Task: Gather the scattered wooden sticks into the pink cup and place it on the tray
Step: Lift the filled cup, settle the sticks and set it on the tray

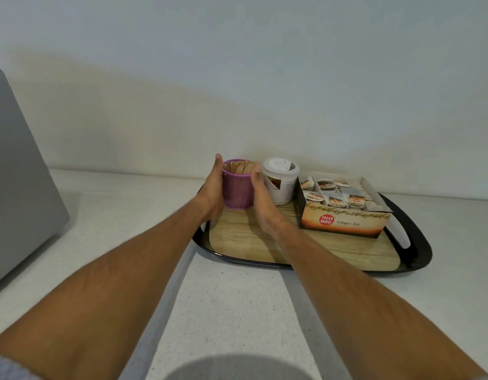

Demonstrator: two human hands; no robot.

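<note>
Head view: a person's two bare forearms reach forward over a pale speckled counter toward a tray by the wall.
Cup (238,191): pink, upright, standing on the tray's back left corner, between the two hands.
Sticks (242,168): flat wooden sticks stand inside the cup, their tops showing at the rim.
Left hand (212,191): wraps the cup's left side, thumb up at the rim; it grips the cup.
Right hand (260,194): presses against the cup's right side, fingers curved round it, holding it.
Tray (418,242): dark rim with cut-out handles, wood-grain floor.
Tub (281,180): white, lidded, just right of the cup; its label is too small to read.
Box (344,219): open carton of tea bags on the tray's right side; front reads "FRESH & HONEST" in a red circle and "Ginger Tea".
Appliance (20,182): grey, at the far left on the counter.
</note>
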